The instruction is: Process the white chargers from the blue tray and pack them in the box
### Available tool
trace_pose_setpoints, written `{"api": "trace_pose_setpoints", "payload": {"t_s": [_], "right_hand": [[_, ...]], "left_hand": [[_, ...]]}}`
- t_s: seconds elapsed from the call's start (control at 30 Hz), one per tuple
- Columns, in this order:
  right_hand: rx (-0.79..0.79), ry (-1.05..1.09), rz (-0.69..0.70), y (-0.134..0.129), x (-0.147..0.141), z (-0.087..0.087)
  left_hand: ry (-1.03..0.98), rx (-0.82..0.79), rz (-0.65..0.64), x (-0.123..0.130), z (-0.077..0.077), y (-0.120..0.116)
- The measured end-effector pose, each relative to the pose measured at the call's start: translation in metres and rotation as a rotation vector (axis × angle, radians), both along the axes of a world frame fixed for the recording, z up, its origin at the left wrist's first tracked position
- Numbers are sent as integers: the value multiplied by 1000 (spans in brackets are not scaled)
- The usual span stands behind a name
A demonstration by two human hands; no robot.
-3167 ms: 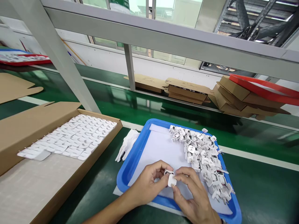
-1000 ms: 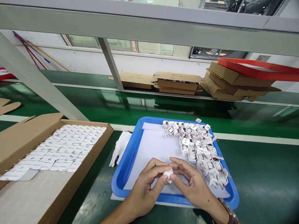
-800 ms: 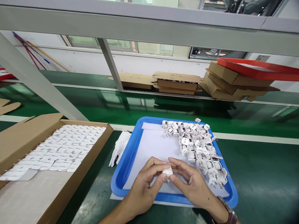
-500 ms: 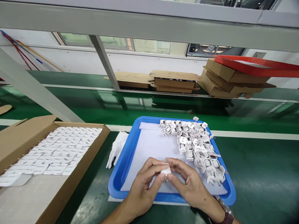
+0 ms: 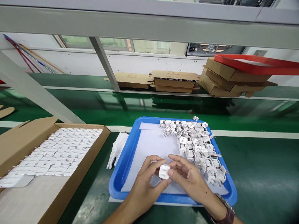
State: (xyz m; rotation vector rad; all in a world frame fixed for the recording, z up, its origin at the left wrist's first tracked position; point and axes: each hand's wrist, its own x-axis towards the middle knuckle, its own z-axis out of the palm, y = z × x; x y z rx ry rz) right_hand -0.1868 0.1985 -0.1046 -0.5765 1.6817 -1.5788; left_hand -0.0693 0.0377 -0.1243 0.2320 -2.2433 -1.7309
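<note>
A small white plug adapter (image 5: pixel 163 172) is held between both hands above the front of a blue tray (image 5: pixel 137 194). My left hand (image 5: pixel 147 180) pinches it from the left with thumb and fingers. From the right, my right hand (image 5: pixel 188 176) grips its side, thumb on the near face. The plug's squarish face points toward me; its far side is hidden by fingers. Many similar white plug housings (image 5: pixel 198 146) lie in a heap along the tray's right side, on a white sheet (image 5: pixel 151 149).
Left of the tray, an open cardboard box (image 5: pixel 77 174) holds rows of white pieces (image 5: pixel 63 149). A white glove (image 5: pixel 117 147) lies between box and tray. Behind stand cardboard boxes (image 5: pixel 174 82) and a red tray (image 5: pixel 252 63). A grey frame post (image 5: pixel 39 87) slants at left.
The plug has been turned in my fingers, so its flat face now shows toward me. Both hands stay over the tray's front, with the fingers slightly shifted.
</note>
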Motion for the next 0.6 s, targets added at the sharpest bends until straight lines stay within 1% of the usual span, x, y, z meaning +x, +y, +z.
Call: {"api": "trace_pose_setpoints", "payload": {"t_s": [0.1, 0.2, 0.27, 0.33, 0.37, 0.43, 0.47, 0.53, 0.6], "right_hand": [[29, 31, 4, 0, -2, -2], [45, 85, -41, 0, -4, -5], [53, 111, -70, 1, -3, -7], [89, 126, -77, 2, -1, -9], [116, 129, -102, 4, 0, -11], [175, 135, -126, 7, -3, -16], [214, 140, -117, 8, -5, -19], [257, 141, -55, 10, -13, -24], [291, 128, 23, 11, -19, -27]], "left_hand": [[61, -22, 40, -6, -4, 1], [90, -28, 75, -10, -2, 1], [88, -75, 120, -8, 6, 1], [96, -143, 187, 0, 21, -3], [103, -177, 228, 7, 30, -7], [97, -245, 317, 25, 51, -24], [82, -291, 364, 37, 61, -36], [15, -431, 496, 67, 77, -70], [-106, -636, 697, 103, 87, -113]]}}
